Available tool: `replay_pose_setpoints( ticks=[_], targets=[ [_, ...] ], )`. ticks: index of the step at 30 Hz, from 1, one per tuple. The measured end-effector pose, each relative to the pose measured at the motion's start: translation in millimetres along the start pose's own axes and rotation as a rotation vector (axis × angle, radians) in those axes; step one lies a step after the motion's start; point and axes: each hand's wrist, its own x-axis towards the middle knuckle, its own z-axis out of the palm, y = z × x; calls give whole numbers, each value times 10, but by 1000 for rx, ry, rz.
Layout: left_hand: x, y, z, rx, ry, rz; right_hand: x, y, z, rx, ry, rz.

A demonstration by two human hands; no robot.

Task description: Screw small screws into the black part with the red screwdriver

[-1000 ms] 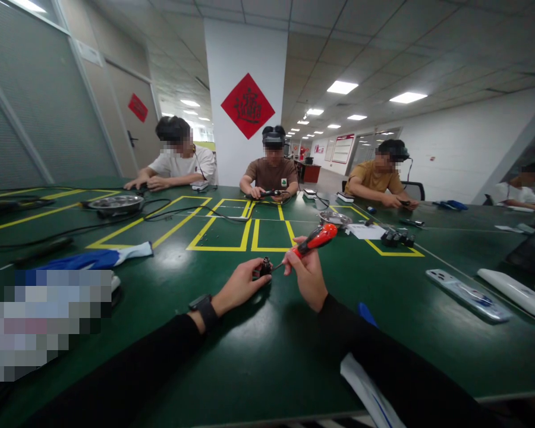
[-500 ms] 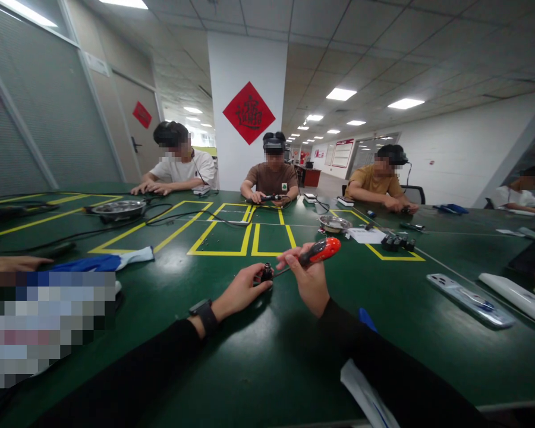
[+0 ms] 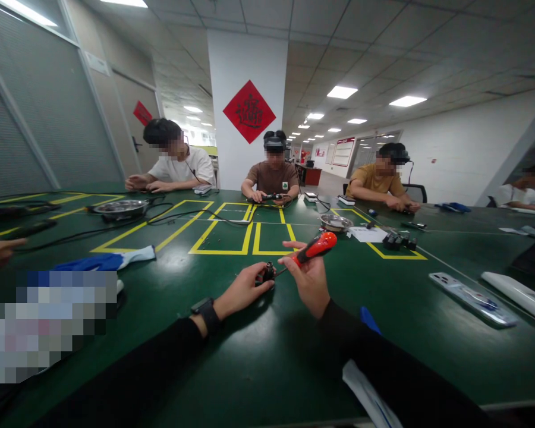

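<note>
My left hand (image 3: 245, 288) is closed around a small black cylindrical part (image 3: 268, 271) with a metallic top, held low over the green table. In my right hand (image 3: 311, 278) is a screwdriver (image 3: 315, 248) with a red and black handle, gripped between thumb and fingers. Its shaft slants down to the left, and the tip meets the side of the black part. Whether it sits in a screw there is too small to tell. My left fingers hide much of the part.
Beyond my hands, yellow tape marks the green table (image 3: 249, 380). A metal bowl (image 3: 335, 223), several black parts (image 3: 399, 241) and a white paper (image 3: 366, 235) lie front right. A phone (image 3: 471, 299) rests at right, blue-and-white cloth (image 3: 102, 260) at left. Co-workers sit opposite.
The screwdriver handle has turned in my right hand and shifted slightly left and down. My left hand stays on the black part. At far left, another person's hand has drawn back.
</note>
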Motion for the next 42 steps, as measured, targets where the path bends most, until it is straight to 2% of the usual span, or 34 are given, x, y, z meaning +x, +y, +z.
replay_pose_setpoints(
  ticks=[4,7,13,15,22,34,39,42],
  targets=[
    [-2,9,-7,0,-4,-8,22,57,-16,156,22,26],
    [-7,30,-19,-18,-11,-17,7,88,-29,163,71,25],
    [1,34,-20,-32,-6,-28,-31,44,-71,-234,23,-88],
    [4,24,-14,-34,-3,-21,-47,53,-82,-299,12,-102],
    [5,-16,15,-56,12,-36,-84,118,-75,-195,10,-87],
    [36,-63,19,-162,-22,-118,-80,133,-89,-193,31,-112],
    [28,-38,8,-222,-36,-129,-45,85,-71,-210,89,-138],
    [25,-37,6,-240,-31,-136,-10,53,-42,-126,111,-126]
  ],
)
